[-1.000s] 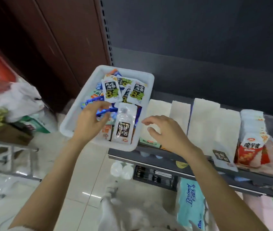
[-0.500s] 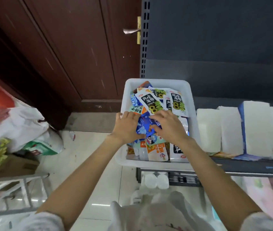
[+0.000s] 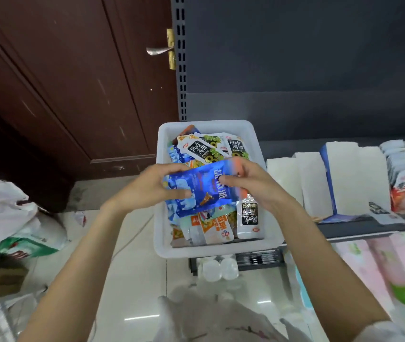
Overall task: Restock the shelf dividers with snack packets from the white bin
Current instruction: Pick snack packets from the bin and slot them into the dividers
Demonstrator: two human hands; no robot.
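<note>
Step in hand: pick-up. Left hand (image 3: 147, 191) and right hand (image 3: 253, 183) both gripping glossy blue foil snack packets (image 3: 201, 191) above rectangular white plastic bin (image 3: 221, 250). Next: carry toward 3 o'clock, into white shelf dividers (image 3: 344, 178).

A stack of glossy blue foil packets (image 3: 204, 191), crinkled and reflective, is gripped by the left hand (image 3: 152, 186) and the right hand (image 3: 251, 183). The white bin (image 3: 218, 250) at the left end of the shelf (image 3: 359, 228) is seen to be smooth, slightly translucent plastic, and shiny plastic wrappers are piled in it. The shelf and its back panel (image 3: 307, 58) are finished in matt dark grey painted metal. The door (image 3: 73, 77) is of dark brown wood with a dull sheen, and its handle (image 3: 158, 50) is brushed metal. The floor tiles (image 3: 134, 280) are polished and glossy.
</note>
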